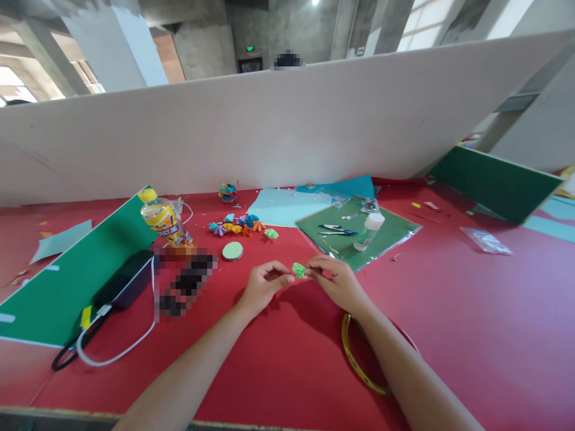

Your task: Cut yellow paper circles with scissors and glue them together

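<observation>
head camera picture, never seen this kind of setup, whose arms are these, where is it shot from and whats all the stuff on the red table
There is no machine here. The single picture comes from a camera worn on a person's head, looking forward and down, so the two bare arms reaching in from the bottom are that person's own. The left hand and the right hand both pinch a small crumpled green paper piece between their fingertips, over the red table. Behind the hands lie a pale green disc, a row of colourful folded paper bits and a yellow drink bottle. To the right, a green sheet carries a white glue bottle. A yellow ring lies under the right forearm. A white partition closes off the back.
</observation>
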Demonstrator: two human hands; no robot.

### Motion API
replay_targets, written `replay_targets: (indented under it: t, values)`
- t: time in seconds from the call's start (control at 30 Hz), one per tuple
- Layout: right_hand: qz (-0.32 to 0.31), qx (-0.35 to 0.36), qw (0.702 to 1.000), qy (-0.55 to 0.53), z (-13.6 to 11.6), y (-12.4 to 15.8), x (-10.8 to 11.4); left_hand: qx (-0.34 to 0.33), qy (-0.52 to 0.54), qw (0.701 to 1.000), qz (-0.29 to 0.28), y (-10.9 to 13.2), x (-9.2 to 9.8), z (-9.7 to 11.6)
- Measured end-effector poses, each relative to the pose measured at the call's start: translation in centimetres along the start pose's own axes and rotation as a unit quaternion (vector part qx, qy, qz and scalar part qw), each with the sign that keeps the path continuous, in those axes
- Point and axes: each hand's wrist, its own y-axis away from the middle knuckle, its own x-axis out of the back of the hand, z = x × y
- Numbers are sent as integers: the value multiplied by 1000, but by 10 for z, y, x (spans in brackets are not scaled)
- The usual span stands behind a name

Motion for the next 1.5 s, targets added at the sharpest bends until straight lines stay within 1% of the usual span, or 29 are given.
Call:
replay_targets:
  t: [0.07, 0.2, 0.3, 0.4, 0.5, 0.6, 0.73, 0.9, 1.0, 1.13, 1.37, 1.5]
  values:
    - [-6, 3, 1000, -5, 1, 0, -1, -41, -39, 998, 15, 3, -2, 3]
    - [-30, 1, 999, -22, 1, 2, -6, -41, -48, 998, 14, 5, -2, 2]
    - [-49, -10, 998, -38, 0, 2, -7, -35, -15, 999, -20, 3, 1, 0]
    - [-73, -25, 995, -58, -1, 3, -6, 0, 20, 998, -59, 1, 5, -1]
    - [-81, -36, 993, -72, -1, 3, -5, 21, 19, 996, -80, 1, 9, -1]
    - [-77, -37, 993, -79, -1, 3, -4, 10, -9, 996, -90, 2, 10, 2]
    - [-67, -35, 994, -76, 0, 2, -4, -19, -33, 996, -84, 3, 8, 6]
    - [-49, -23, 995, -83, 1, 2, -3, -38, 11, 998, -51, 3, 4, 5]
    - [-44, -9, 995, -88, 0, 2, -3, -24, 27, 999, -29, 3, 3, 4]
    - [-41, 2, 997, -69, 0, 2, -4, -4, 43, 999, 0, 3, 2, 4]
    - [-31, 40, 998, -36, -1, 3, -5, 23, 27, 999, -12, 3, 2, 2]
    - [-25, 61, 998, -18, -1, 3, -5, 35, 2, 999, -32, 2, 3, 0]
